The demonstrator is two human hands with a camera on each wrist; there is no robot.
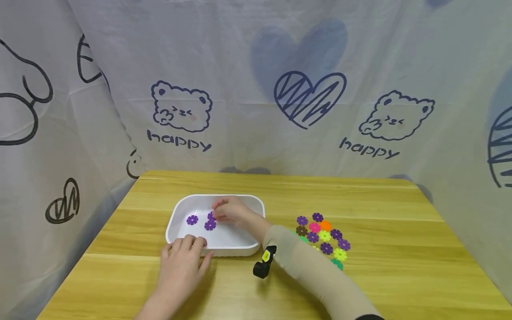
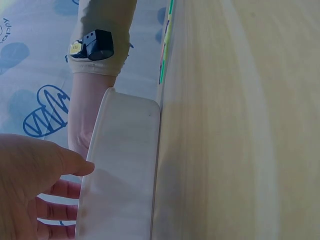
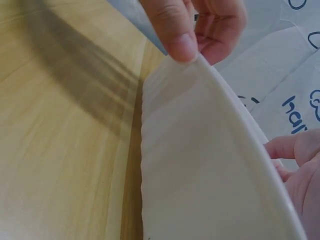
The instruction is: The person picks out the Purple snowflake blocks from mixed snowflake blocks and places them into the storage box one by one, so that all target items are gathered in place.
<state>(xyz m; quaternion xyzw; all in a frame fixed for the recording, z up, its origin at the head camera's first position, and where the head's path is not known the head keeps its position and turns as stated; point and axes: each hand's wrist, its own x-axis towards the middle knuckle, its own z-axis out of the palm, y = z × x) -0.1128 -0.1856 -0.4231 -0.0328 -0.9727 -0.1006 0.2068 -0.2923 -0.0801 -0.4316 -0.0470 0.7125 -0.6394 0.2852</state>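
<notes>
A white plastic tray [image 1: 236,250] sits on the table. My left hand [image 1: 182,258] grips its near rim at the left, thumb outside the wall and fingers over the edge; the left wrist view shows the thumb [image 2: 75,162] right at the rim. Inside the tray, my right hand [image 1: 232,211] pinches a purple snowflake disc [image 1: 210,215] at its fingertips, low over the tray floor. That disc overlaps another purple disc [image 1: 210,226], and a third one [image 1: 192,220] lies to the left. In the right wrist view, the tray wall hides part of the right hand [image 3: 302,175].
Right of the tray, several snowflake discs [image 1: 326,248] lie loosely spread in purple, yellow, green, pink, orange and brown; the right forearm partly covers them. A wrist camera [image 1: 265,263] sticks out from the right sleeve. Printed cloth [image 1: 240,146] hangs behind the wooden table [image 1: 384,249].
</notes>
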